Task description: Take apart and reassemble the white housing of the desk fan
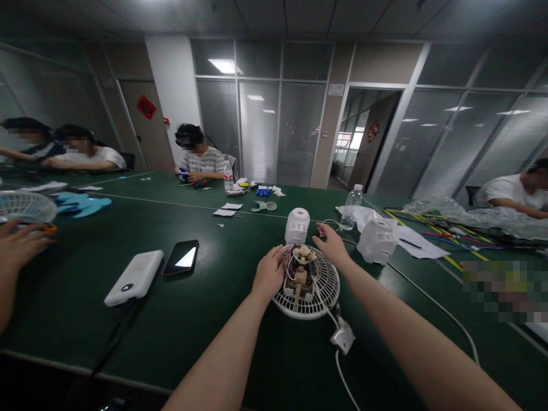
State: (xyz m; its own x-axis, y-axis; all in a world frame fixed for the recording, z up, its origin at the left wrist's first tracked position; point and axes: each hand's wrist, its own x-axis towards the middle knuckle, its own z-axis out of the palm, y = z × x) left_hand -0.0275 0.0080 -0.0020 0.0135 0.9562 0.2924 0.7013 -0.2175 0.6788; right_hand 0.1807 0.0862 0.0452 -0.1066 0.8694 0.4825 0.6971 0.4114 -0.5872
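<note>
A white round fan grille (322, 292) lies flat on the green table (77, 274), with an exposed motor and coloured wires (301, 268) standing on it. My left hand (269, 274) grips the grille's left edge beside the motor, fingers curled. My right hand (331, 242) hovers just beyond the grille with fingers spread, holding nothing, between a white domed motor cover (297, 225) and a white ribbed housing (378, 240). A white cord with a small switch box (342, 337) trails from the grille toward me.
A white power bank (134, 277) and a black phone (181, 257) lie to the left. A water bottle (351, 208), papers and coloured cables (454, 234) sit at right. Another person's hand (19, 245) rests by a fan grille (25, 206) at far left. Other people sit around the table.
</note>
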